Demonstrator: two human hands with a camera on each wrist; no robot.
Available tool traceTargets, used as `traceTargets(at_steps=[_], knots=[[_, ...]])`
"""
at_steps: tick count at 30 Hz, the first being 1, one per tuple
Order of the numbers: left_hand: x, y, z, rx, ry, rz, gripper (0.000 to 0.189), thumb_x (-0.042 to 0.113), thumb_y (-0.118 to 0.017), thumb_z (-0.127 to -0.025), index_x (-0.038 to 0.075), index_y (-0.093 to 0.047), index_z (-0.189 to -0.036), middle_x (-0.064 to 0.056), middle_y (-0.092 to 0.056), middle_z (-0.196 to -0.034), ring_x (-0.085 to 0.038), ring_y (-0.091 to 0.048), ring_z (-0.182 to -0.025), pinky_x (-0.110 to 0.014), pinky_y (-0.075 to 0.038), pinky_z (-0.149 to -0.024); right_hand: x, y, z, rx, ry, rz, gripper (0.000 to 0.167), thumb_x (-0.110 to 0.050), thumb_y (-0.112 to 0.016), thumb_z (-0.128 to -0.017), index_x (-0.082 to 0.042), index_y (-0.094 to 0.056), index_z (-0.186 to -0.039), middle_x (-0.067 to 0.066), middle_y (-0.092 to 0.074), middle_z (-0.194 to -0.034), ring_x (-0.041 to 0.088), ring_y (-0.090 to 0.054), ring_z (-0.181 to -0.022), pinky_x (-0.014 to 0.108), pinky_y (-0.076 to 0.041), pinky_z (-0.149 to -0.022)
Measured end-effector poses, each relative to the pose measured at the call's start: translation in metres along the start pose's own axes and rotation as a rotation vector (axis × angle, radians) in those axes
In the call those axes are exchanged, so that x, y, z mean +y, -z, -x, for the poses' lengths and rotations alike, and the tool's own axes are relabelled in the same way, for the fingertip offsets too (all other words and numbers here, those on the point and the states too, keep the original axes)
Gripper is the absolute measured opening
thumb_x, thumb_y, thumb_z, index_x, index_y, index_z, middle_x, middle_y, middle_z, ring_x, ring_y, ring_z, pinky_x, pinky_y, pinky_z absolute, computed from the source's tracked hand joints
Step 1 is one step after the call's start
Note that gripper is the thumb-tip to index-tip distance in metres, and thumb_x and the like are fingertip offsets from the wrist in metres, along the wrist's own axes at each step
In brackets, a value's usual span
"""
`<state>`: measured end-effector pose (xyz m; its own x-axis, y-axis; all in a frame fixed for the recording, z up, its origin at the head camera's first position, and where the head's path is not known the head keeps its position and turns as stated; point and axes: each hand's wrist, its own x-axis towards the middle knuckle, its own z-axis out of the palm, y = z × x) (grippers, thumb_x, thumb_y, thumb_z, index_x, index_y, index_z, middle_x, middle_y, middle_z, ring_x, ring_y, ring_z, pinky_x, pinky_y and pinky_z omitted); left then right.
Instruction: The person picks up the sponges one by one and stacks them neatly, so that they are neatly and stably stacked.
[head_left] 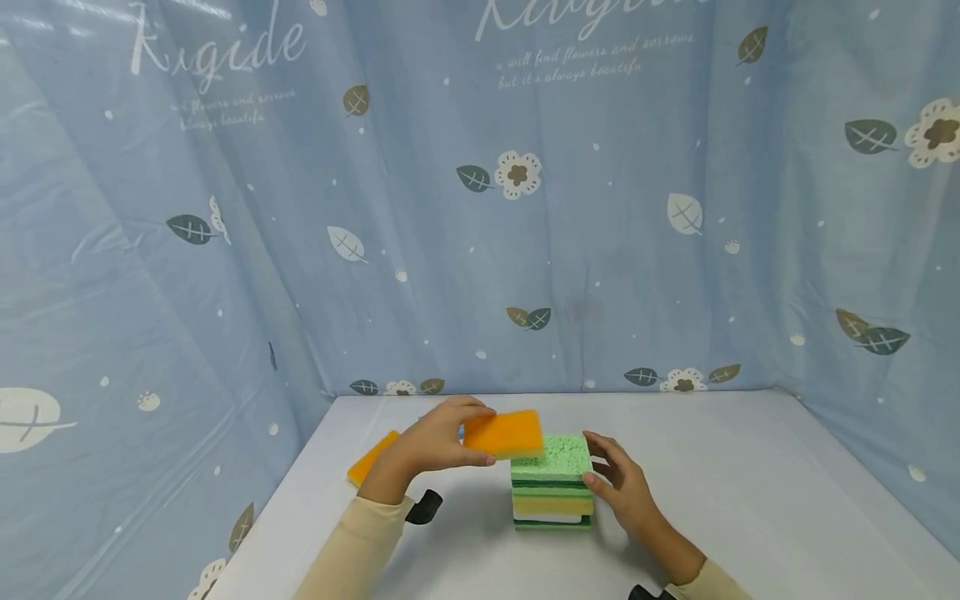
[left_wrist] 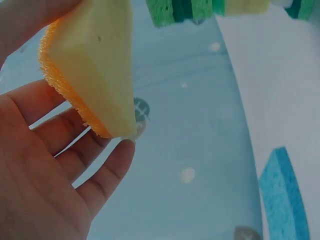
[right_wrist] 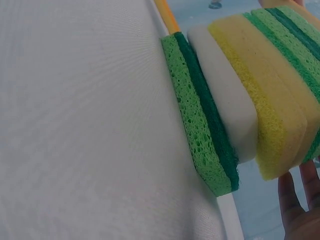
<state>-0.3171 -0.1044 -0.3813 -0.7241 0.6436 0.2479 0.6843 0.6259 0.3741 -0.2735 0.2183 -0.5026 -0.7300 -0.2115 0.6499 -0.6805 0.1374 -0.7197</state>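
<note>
My left hand (head_left: 442,437) grips an orange-faced sponge (head_left: 504,434) above the left part of a sponge stack (head_left: 552,483). In the left wrist view the held sponge (left_wrist: 95,65) shows a cream body with a rough orange side. The stack's layers are green, dark green, cream-yellow and white; a green sponge (right_wrist: 195,115) with a dark green scouring face is lowest. At the stack's right side my right hand (head_left: 622,483) touches its upper edge, thumb near the front corner and fingers toward the back. In the right wrist view, fingers (right_wrist: 290,200) touch the stack's side.
Another orange sponge (head_left: 371,460) lies on the white table (head_left: 720,475), left of my left forearm. A blue sponge (left_wrist: 282,197) rests on the table, mostly hidden behind my left hand in the head view. A patterned blue curtain (head_left: 600,250) hangs around the table's back and sides.
</note>
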Motion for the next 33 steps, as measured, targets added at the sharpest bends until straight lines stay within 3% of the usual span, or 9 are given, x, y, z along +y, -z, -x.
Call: traceTargets(at_steps=[9,18,23,33], knots=[[0.013,-0.008,-0.007,-0.020,-0.021,0.007,0.068,0.055,-0.073,-0.081,0.019,-0.058,-0.136,0.005,-0.051,-0.135,-0.016,-0.045,-0.125,-0.041,-0.038,-0.104,0.000,-0.002,0.001,0.014,-0.036,-0.004,0.060,0.008,-0.061,-0.089,-0.004,-0.041,-0.145,0.017,-0.050,-0.130,0.016,-0.052,-0.117,0.027,-0.046,-0.094],[0.023,-0.011,-0.016,-0.017,-0.052,-0.034,0.066,0.055,-0.071,-0.082,0.020,-0.058,-0.137,0.004,-0.051,-0.136,-0.016,-0.045,-0.126,-0.039,-0.038,-0.104,-0.014,0.000,-0.002,0.004,-0.027,-0.007,0.057,0.010,-0.059,-0.089,0.002,-0.042,-0.143,0.020,-0.050,-0.128,0.015,-0.052,-0.115,0.028,-0.047,-0.093],[0.029,-0.014,-0.021,-0.016,-0.058,-0.041,0.067,0.057,-0.070,-0.082,0.021,-0.057,-0.137,0.005,-0.050,-0.137,-0.016,-0.045,-0.127,-0.040,-0.038,-0.104,-0.005,0.000,0.000,-0.002,-0.031,-0.009,0.059,0.009,-0.059,-0.090,-0.005,-0.041,-0.145,0.016,-0.050,-0.130,0.015,-0.051,-0.117,0.027,-0.046,-0.094],[0.041,-0.023,-0.027,-0.003,-0.080,-0.040,0.066,0.057,-0.070,-0.082,0.022,-0.058,-0.136,0.005,-0.051,-0.135,-0.014,-0.046,-0.123,-0.037,-0.041,-0.101,0.000,0.000,0.000,-0.010,-0.021,-0.034,0.059,0.006,-0.060,-0.091,-0.004,-0.041,-0.146,0.014,-0.049,-0.131,0.015,-0.051,-0.118,0.029,-0.046,-0.094]])
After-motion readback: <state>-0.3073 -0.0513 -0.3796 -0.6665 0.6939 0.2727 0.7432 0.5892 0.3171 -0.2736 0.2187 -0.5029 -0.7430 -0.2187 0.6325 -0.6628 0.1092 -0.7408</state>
